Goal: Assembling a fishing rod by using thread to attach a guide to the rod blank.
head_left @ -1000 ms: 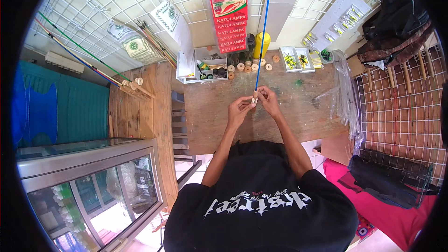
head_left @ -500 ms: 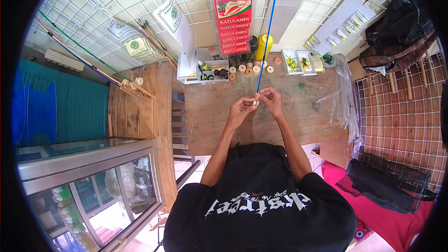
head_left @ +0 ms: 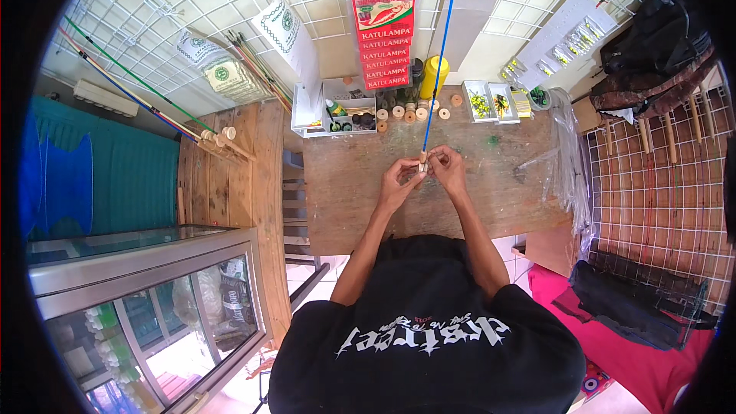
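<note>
A thin fishing rod with a blue shaft [head_left: 440, 61] rises away from me over the wooden table. Its short pale wooden handle [head_left: 423, 157] is at the near end, between my two hands. My left hand [head_left: 398, 182] pinches the lower end of the handle from the left. Right beside the handle, my right hand [head_left: 448, 169] has its thumb and fingers bent together in a pinch. Whatever those fingertips hold, if anything, is too small to make out. Both hands are above the near middle of the table [head_left: 345, 207].
Several wooden spools [head_left: 410, 116] line the table's back. A white divided box [head_left: 349, 100] and a yellow bottle [head_left: 434, 78] stand near them. Small lures fill white trays [head_left: 491, 104] at the back right. Clear plastic [head_left: 566, 161] hangs over the right edge. A glass cabinet [head_left: 153, 299] stands left.
My right fingertips have shifted slightly right, off the upper handle. The left hand has moved a little rightward along with the handle's lower end.
</note>
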A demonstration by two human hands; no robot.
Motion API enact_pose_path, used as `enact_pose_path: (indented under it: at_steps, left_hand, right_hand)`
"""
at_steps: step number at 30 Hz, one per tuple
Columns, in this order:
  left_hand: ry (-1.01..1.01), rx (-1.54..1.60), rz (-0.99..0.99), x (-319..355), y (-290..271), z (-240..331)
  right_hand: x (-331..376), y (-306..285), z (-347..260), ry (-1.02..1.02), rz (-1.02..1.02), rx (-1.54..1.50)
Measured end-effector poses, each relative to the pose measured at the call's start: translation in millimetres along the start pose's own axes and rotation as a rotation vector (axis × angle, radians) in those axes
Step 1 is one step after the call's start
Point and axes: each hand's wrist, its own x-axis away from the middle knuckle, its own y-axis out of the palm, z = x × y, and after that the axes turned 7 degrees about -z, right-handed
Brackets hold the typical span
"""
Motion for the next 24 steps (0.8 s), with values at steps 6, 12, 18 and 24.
enact_pose_path:
  at_steps: [6,12,18,24]
  left_hand:
    - [0.010,-0.125,-0.032,-1,-3,1]
    - [0.035,-0.149,-0.033,-1,-1,3]
    - [0.054,-0.170,-0.031,-2,-2,-2]
    - [0.035,-0.083,-0.001,-3,2,2]
  right_hand:
    - [4,4,2,0.020,0.085,-0.175]
    - [7,3,-1,0.146,0.145,-0.242]
    - [9,3,-11,0.192,0.189,-0.351]
    - [3,6,2,0.059,0.093,-0.254]
